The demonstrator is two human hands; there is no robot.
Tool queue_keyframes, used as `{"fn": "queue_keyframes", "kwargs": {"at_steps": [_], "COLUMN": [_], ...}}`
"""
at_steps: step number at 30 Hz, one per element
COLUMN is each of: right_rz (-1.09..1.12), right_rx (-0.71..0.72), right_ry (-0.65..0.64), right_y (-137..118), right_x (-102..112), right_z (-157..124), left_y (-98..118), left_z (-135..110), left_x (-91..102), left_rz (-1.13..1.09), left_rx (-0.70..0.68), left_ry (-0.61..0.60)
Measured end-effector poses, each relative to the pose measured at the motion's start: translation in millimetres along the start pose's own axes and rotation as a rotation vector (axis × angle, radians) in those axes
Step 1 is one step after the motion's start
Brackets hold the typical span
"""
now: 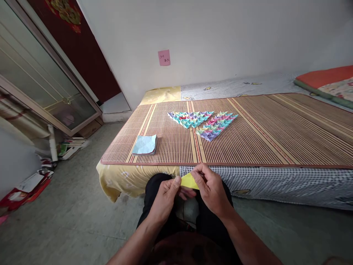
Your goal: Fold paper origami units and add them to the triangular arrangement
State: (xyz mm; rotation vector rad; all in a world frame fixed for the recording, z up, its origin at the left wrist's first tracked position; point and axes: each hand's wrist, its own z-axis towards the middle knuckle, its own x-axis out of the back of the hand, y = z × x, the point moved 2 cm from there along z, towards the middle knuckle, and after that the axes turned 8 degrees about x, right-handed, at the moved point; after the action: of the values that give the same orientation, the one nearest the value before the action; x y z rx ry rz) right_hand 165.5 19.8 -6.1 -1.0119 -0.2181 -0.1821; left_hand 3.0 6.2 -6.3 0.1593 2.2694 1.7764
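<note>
A small piece of yellow paper [189, 181], partly folded, is stretched between my two hands above my lap, just in front of the bed's edge. My left hand [167, 191] pinches its left end with the thumb on top. At the right end, my right hand [208, 186] grips the paper with thumb and curled fingers, hiding that part. Beyond them on the striped mat [171, 151] lie two groups of folded paper pieces in several colours, one group [191, 119] behind and left, the other group [216, 127] to its right. A stack of light-blue square paper [145, 144] lies at the mat's left.
The bed [138, 176] has a yellow and checked cover hanging over its front edge. A folded orange quilt [328, 81] lies at the far right. Pink paper [164, 57] sticks to the wall. Books [71, 147] and papers lie on the floor by the glass door [35, 70].
</note>
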Motion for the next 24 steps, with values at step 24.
{"fn": "queue_keyframes", "kwargs": {"at_steps": [24], "right_rz": [0.426], "right_rx": [-0.212], "right_ry": [-0.189], "right_y": [-0.1], "right_x": [-9.9], "right_z": [-5.3], "left_y": [4.4], "left_z": [-0.4], "left_x": [-5.7], "left_rz": [-0.296], "left_rx": [0.045], "left_ry": [0.073]}}
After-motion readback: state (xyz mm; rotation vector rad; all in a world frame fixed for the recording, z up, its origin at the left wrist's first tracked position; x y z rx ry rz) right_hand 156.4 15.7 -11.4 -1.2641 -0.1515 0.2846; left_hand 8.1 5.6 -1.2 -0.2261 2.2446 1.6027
